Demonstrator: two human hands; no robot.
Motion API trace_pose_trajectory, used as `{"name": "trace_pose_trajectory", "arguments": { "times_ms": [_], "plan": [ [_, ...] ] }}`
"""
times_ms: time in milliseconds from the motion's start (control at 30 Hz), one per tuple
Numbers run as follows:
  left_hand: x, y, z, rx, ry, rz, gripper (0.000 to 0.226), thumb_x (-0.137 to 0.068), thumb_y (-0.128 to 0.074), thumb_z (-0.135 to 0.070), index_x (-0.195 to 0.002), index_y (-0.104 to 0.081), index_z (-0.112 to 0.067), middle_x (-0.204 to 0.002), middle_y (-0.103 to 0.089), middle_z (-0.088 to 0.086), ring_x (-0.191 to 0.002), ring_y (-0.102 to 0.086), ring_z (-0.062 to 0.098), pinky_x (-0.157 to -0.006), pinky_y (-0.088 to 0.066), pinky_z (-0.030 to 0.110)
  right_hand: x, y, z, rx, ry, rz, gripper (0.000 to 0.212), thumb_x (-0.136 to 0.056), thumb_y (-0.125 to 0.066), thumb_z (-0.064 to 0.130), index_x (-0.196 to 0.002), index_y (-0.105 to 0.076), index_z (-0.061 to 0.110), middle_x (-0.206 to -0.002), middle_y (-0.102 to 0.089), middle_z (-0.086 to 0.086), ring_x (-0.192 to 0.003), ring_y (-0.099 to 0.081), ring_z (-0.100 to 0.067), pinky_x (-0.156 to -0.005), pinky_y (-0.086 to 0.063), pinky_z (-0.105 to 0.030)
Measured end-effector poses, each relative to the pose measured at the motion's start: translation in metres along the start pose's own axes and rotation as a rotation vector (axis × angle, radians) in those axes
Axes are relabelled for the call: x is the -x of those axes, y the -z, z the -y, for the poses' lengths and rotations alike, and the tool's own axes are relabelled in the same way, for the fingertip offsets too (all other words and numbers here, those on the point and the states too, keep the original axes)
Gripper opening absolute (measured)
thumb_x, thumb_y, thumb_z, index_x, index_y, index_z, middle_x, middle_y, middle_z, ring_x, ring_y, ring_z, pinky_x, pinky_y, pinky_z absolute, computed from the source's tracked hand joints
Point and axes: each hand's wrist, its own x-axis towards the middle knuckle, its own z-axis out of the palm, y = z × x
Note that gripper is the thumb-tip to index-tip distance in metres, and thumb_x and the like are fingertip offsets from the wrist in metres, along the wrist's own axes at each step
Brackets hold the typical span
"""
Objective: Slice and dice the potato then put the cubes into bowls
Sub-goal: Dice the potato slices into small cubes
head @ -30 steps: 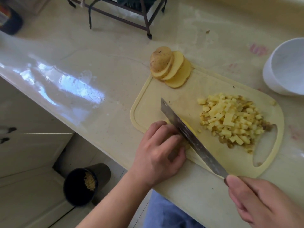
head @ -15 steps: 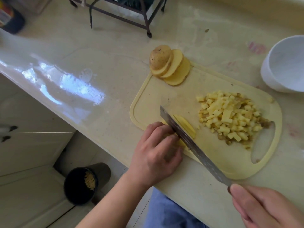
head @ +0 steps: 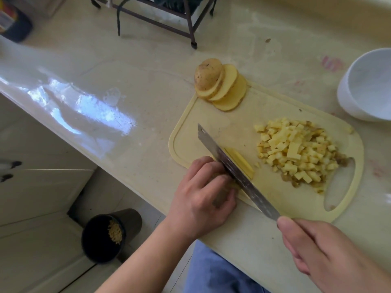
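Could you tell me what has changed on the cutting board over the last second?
The knife in the right hand has worked leftward toward the left hand, leaving a cut potato strip lying free on its right. Unchanged: left hand grips the potato piece, diced cubes, stacked slices and white bowl.

— Any writing I can read from here?
— None. The dark container at the far left corner of the tabletop carries a coloured label, but it's too blurred for me to make out. Pink smudges near the bowl aren't legible either.
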Motion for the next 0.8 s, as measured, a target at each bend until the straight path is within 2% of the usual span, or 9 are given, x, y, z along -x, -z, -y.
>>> {"name": "trace_pose_trajectory", "arguments": {
  "times_ms": [133, 333, 500, 633, 800],
  "plan": [
    [0.000, 0.000, -0.001, -0.002, 0.010, -0.012, 0.011, -0.076, -0.080, -0.002, -0.085, -0.075, 0.002, -0.096, -0.069, 0.016, -0.094, -0.063, 0.036, -0.086, -0.053, 0.039, 0.004, 0.002, 0.000, 0.007, -0.007, -0.022, 0.091, -0.051, -0.018, 0.103, -0.061, -0.046, 0.017, -0.042, -0.042, 0.001, -0.040, -0.040, -0.006, -0.044, -0.030, -0.015],
    [0.000, 0.000, 0.000, 0.010, 0.016, -0.009, 0.011, -0.076, -0.080, -0.003, -0.085, -0.075, 0.002, -0.097, -0.069, 0.016, -0.094, -0.063, 0.037, -0.085, -0.053, 0.040, 0.010, 0.000, -0.005, -0.010, -0.032, -0.045, 0.086, -0.050, -0.022, 0.104, -0.055, -0.050, 0.023, -0.044, -0.045, -0.002, -0.038, -0.042, -0.007, -0.043, -0.033, -0.019],
    [0.004, 0.002, 0.001, 0.025, 0.023, -0.017, 0.010, -0.077, -0.079, -0.001, -0.085, -0.075, 0.002, -0.096, -0.068, 0.017, -0.095, -0.063, 0.039, -0.086, -0.053, 0.040, 0.012, 0.001, -0.001, -0.017, -0.050, -0.024, 0.089, -0.044, -0.022, 0.105, -0.052, -0.047, 0.020, -0.038, -0.041, 0.001, -0.036, -0.037, -0.006, -0.040, -0.028, -0.012],
    [0.006, 0.003, 0.000, -0.033, 0.016, -0.049, 0.008, -0.075, -0.080, 0.005, -0.078, -0.072, 0.003, -0.090, -0.066, 0.018, -0.090, -0.061, 0.036, -0.083, -0.052, 0.039, 0.015, 0.004, -0.003, 0.010, -0.045, -0.031, 0.089, -0.044, -0.021, 0.106, -0.052, -0.048, 0.021, -0.038, -0.043, -0.002, -0.036, -0.038, -0.005, -0.041, -0.031, -0.016],
    [0.010, 0.005, -0.001, -0.039, 0.016, -0.044, 0.008, -0.077, -0.079, 0.003, -0.081, -0.073, 0.002, -0.091, -0.067, 0.017, -0.092, -0.061, 0.034, -0.086, -0.052, 0.040, 0.017, 0.003, -0.004, -0.020, -0.055, -0.008, 0.088, -0.043, -0.028, 0.105, -0.052, -0.045, 0.019, -0.039, -0.039, -0.002, -0.037, -0.036, -0.008, -0.041, -0.030, -0.017]
  ]
}}
